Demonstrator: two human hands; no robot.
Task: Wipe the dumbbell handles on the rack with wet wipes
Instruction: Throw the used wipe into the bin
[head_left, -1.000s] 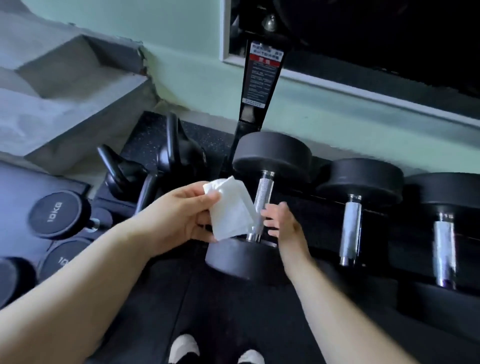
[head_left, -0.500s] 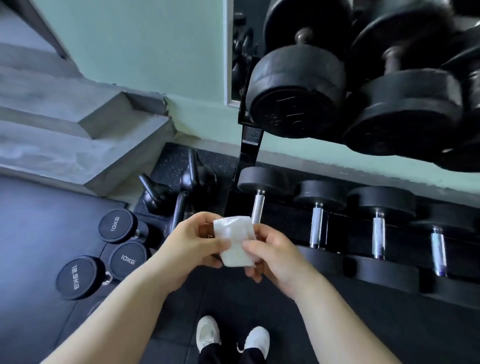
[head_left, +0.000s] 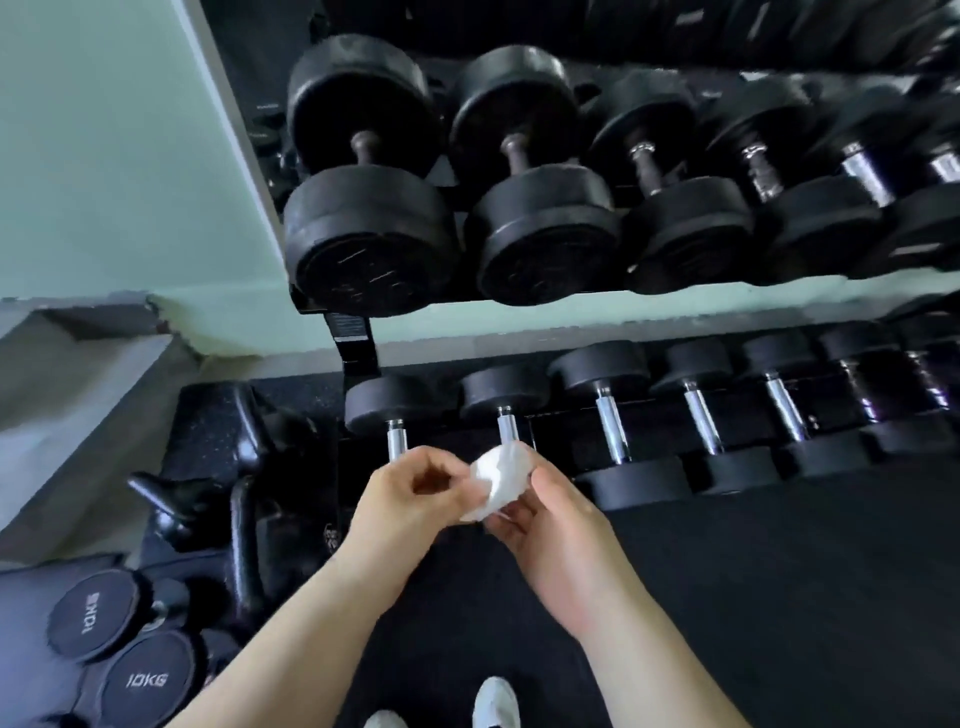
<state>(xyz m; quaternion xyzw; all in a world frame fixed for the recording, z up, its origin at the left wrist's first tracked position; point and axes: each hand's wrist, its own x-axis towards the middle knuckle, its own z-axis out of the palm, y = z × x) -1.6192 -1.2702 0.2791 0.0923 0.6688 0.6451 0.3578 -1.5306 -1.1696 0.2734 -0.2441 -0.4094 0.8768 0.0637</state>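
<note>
A crumpled white wet wipe is held between both hands in front of the rack's lower row. My left hand pinches its left edge and my right hand cups and grips it from the right. Behind them, the lower row holds several black dumbbells with chrome handles; the leftmost handle and the second one are partly hidden by my hands. The upper row carries bigger black dumbbells. Neither hand touches a dumbbell.
The rack's black upright post stands left of the rows. Kettlebells sit on the floor to the left, with 10 kg dumbbells nearer. Grey steps rise at far left. My white shoes stand on black floor mat.
The view has tilted up, so the upper row fills the top. My hands have pulled back from the leftmost handle and now bunch the wipe together between them.
</note>
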